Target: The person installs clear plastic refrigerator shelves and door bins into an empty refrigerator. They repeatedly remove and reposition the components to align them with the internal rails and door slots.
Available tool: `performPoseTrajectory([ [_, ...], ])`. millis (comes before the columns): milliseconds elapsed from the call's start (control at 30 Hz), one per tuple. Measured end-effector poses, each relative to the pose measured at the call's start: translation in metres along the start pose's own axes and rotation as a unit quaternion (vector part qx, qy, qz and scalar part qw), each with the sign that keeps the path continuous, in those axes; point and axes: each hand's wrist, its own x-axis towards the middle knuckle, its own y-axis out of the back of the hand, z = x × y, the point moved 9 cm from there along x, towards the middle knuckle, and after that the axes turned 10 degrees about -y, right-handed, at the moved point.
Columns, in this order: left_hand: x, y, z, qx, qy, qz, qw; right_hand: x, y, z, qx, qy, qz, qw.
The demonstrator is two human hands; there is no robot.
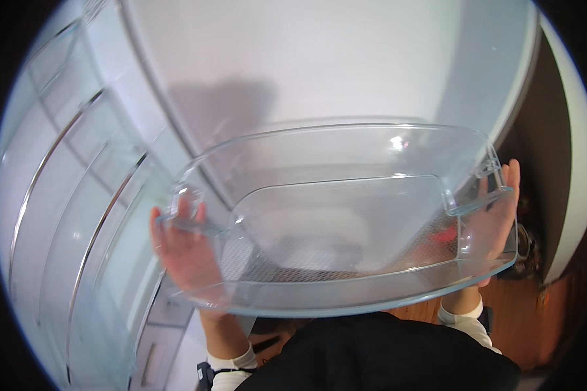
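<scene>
I hold a large clear plastic bin [346,221], like a refrigerator drawer, level in front of my chest. My left hand [182,251] grips its left end under the small handle lip, fingers seen through the plastic. My right hand [496,221] presses flat against its right end, fingers pointing up. The bin is empty and see-through.
A white refrigerator door [319,58] fills the upper middle. To the left stand glass shelves with metal trim [78,195] inside the open fridge. Wooden floor [535,319] shows at the lower right, beside a dark gap and a white wall.
</scene>
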Motion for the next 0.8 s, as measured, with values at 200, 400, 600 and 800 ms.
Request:
performPoseTrajectory([
  [200,0.029,-0.038,0.011,-0.003,-0.136,-0.131,0.982,0.029,0.013,0.011,-0.022,-0.123,0.041,0.991],
  [400,0.042,-0.059,0.001,0.196,-0.144,-0.107,0.964,0.032,0.001,0.016,-0.033,-0.001,-0.037,0.999],
  [600,0.046,-0.069,-0.016,0.174,-0.122,-0.117,0.97,0.039,0.0,0.025,-0.042,-0.05,-0.024,0.998],
  [800,0.046,-0.081,-0.02,0.18,-0.089,-0.134,0.97,0.054,0.002,0.038,-0.046,-0.066,-0.01,0.997],
])
